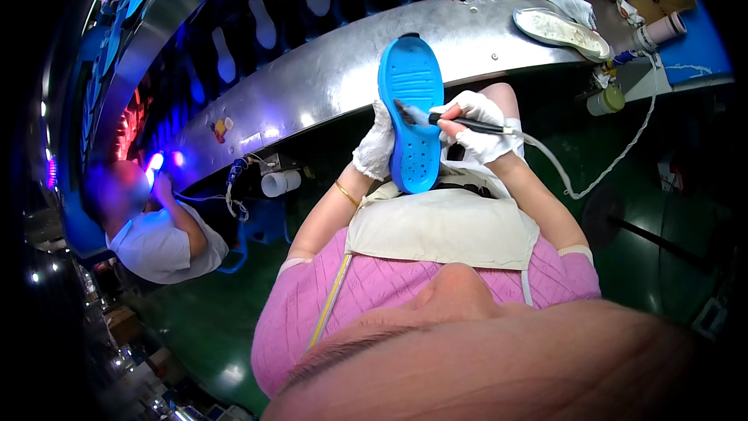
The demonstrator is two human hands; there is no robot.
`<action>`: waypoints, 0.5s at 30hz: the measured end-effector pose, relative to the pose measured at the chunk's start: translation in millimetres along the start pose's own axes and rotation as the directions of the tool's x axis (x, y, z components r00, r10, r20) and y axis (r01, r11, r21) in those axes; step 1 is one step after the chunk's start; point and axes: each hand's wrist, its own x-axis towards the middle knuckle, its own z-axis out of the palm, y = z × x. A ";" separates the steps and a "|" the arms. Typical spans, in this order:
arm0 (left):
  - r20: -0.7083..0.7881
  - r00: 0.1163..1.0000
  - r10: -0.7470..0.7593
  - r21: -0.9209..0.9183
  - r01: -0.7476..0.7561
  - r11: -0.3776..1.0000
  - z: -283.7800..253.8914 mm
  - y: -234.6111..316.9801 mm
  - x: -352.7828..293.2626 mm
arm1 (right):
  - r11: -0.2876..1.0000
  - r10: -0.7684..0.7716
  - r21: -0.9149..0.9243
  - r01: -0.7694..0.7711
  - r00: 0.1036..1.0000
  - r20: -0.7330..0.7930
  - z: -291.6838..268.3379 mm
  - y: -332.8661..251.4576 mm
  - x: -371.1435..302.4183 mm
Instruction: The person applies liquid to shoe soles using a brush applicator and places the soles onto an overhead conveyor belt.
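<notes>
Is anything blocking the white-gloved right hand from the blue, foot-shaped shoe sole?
Nothing visible is. The right hand holds a black-handled brush, its grey bristles over the sole; the white-gloved left hand grips only its left edge.

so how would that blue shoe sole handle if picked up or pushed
Probably fairly stiff: the left hand holds the blue sole by one side without visible sag. Likely easy to grip, given its raised rim. Its long, broad shape suggests sliding rather than rolling.

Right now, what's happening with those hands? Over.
Left hand gripping blue shoe sole by its edge. Right hand holding black-handled brush, bristles over it. White hose off to the right, clear of the sole.
</notes>
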 end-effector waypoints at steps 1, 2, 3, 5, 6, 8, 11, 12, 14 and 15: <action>0.014 1.000 -0.006 -0.034 0.006 0.999 -0.9 -0.4 2.7 | 0.999 0.049 0.013 -0.050 0.995 0.082 -0.3 -0.1 0.1; -0.005 1.000 0.017 -0.083 -0.018 0.996 -1.3 0.8 6.3 | 0.999 0.040 0.004 -0.040 0.995 0.092 0.8 -0.5 1.0; -0.090 0.996 0.022 -0.126 -0.034 0.991 -1.4 3.5 10.5 | 0.989 0.099 0.103 -0.108 0.991 0.087 2.2 -1.5 2.9; 0.004 0.985 0.171 -0.176 -0.167 0.970 0.9 9.6 17.4 | 0.967 0.142 0.216 -0.134 0.990 -0.020 4.5 -5.8 10.4; -0.016 0.972 0.232 -0.147 -0.232 0.962 3.4 12.7 22.9 | 0.977 0.131 0.180 -0.118 0.990 -0.061 5.7 -9.0 14.1; 0.015 0.947 0.320 -0.185 -0.312 0.932 6.1 22.5 33.0 | 0.990 -0.114 -0.084 0.114 0.994 0.004 12.8 -12.4 21.7; -0.148 0.927 0.344 -0.250 -0.372 0.894 7.0 34.5 42.4 | 0.953 -0.263 -0.138 0.269 0.963 0.064 19.4 -17.0 26.1; 0.077 0.900 0.429 -0.395 -0.368 0.842 6.6 38.9 46.1 | 0.984 -0.164 -0.053 0.168 0.983 0.077 19.6 -18.9 25.8; 0.236 0.815 0.529 -0.529 -0.349 0.774 5.4 46.2 50.1 | 0.991 0.105 0.084 -0.106 0.994 0.020 20.8 -22.6 24.1; 0.222 0.810 0.542 -0.518 -0.373 0.770 5.3 49.2 52.1 | 0.989 0.087 0.123 -0.081 0.995 -0.044 20.8 -24.7 24.5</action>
